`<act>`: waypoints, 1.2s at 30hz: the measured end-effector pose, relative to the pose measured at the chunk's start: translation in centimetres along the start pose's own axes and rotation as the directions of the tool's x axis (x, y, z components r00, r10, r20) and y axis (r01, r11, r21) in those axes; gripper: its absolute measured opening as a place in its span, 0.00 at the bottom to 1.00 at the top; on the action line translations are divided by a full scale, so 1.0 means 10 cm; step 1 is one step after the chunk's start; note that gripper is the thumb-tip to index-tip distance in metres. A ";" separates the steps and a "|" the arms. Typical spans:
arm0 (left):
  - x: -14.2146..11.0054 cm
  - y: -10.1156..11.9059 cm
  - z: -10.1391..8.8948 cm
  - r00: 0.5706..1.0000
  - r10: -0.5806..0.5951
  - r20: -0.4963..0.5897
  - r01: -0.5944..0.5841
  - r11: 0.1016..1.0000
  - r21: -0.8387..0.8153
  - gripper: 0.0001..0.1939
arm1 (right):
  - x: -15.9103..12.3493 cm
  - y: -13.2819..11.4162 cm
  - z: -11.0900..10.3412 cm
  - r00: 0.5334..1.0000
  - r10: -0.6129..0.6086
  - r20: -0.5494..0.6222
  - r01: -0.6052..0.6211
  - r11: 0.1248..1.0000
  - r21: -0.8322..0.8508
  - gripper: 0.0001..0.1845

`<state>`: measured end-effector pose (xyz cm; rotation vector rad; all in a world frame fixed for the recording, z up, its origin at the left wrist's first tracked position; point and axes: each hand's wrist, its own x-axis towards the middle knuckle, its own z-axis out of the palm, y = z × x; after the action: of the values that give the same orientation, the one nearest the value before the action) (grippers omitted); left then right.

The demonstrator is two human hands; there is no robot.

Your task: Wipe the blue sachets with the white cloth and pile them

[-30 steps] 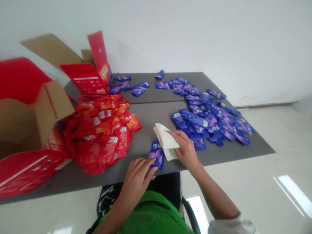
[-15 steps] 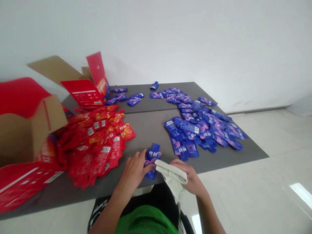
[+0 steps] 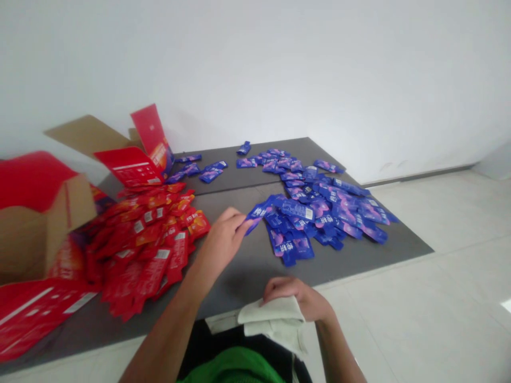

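1. Okay, wall point(image 3: 255, 69) = 12 o'clock. My left hand point(image 3: 223, 236) is out near 12, thumb and fingers pinched together on the near end of a blue pouch point(image 3: 257, 214).
2. Pouch's far end points to about 2 o'clock, at the edge of the blue pile point(image 3: 331, 210); can't tell if it touches. End grip probably suits a flat packet: most of it sticks out clear of my fingers.
3. My right hand point(image 3: 297, 298), close in toward 1 o'clock by the table edge, has fingers curled in, clamped on a folded pale cloth point(image 3: 273, 314). Likely held low so it doesn't cover the pouches.
4. Red packets point(image 3: 159, 255) heap at 10 to 11, beside the open red box point(image 3: 32, 314); blue pile sits around 1. Looks split by colour, grey table point(image 3: 235, 282) between.
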<state>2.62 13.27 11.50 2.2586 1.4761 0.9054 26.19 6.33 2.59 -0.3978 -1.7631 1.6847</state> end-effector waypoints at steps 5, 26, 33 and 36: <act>0.96 0.32 0.39 0.928 0.354 -0.117 -0.327 0.923 0.202 0.12 | -0.01 -0.01 0.02 0.999 0.006 -0.033 -0.006 1.000 0.002 0.21; 1.15 0.31 1.14 0.840 0.367 0.400 -0.490 0.830 0.268 0.18 | 0.00 0.01 0.04 0.999 -0.042 -0.028 0.041 0.999 -0.017 0.16; 0.92 0.16 0.60 0.941 0.251 0.226 -0.291 0.943 0.164 0.25 | 0.01 0.01 0.04 0.999 -0.027 -0.021 0.026 0.999 -0.043 0.17; 1.08 0.03 0.50 0.975 0.059 0.215 -0.120 0.951 0.284 0.29 | 0.02 0.00 0.04 1.000 0.006 -0.015 -0.007 0.998 -0.057 0.18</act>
<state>9.05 23.26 11.54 2.5599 1.5087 0.4798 25.79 6.13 2.69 -0.4405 -1.8047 1.6343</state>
